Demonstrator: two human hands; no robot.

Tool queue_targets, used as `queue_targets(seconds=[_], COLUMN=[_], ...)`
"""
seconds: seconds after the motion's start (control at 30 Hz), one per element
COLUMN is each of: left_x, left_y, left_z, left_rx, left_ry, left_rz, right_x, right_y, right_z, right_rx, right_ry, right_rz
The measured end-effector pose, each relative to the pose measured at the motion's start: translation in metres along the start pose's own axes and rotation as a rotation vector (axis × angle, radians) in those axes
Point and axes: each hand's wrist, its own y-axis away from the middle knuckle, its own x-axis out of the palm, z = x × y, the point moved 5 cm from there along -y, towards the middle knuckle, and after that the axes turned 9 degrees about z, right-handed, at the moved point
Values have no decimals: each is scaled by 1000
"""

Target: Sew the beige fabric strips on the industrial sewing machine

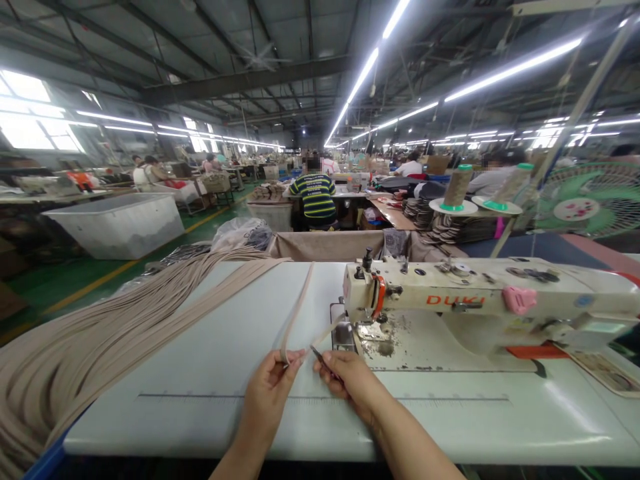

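Over the white sewing table (220, 360), my left hand (267, 397) pinches the end of a narrow beige fabric strap (296, 310), which loops up and away toward the table's far edge. My right hand (353, 381) is closed around small dark thread snips (321, 359). The tips of the snips point at the strap's end, close to my left fingertips. A short pale strip (327, 328) runs from near the snips' tips toward the needle area of the sewing machine (400, 293). Whether the blades touch the material I cannot tell.
A thick bundle of beige straps (125, 320) drapes over the table's left side. Thread cones (456, 189) stand behind the machine, with a green fan (575, 208) at right. A grey bin (125, 223) is on the floor; a person in a striped shirt (315, 199) sits ahead.
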Motion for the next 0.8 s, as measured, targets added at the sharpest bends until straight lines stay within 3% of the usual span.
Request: queue_targets(seconds=[0.3,0.5,0.57,0.67,0.73,0.8], left_x=[-1,-2,-12,-34,-52,-73], left_y=[10,14,14,14,13,12], left_z=[-9,-15,-15,-9,-3,3], left_rx=[-43,-87,-92,-117,-151,-186], left_ry=[35,-30,-54,-35,-94,-214], left_rz=[26,72,36,13,29,54], right_x=[5,-2,-11,-24,-31,-36], right_y=[7,24,38,62,72,78], right_z=[5,24,29,27,17,7], right_rx=[-99,-160,-195,-171,-94,-13], right_ry=[161,382,660,1304,1556,1637], right_rz=[-12,-149,-296,-557,-592,-539])
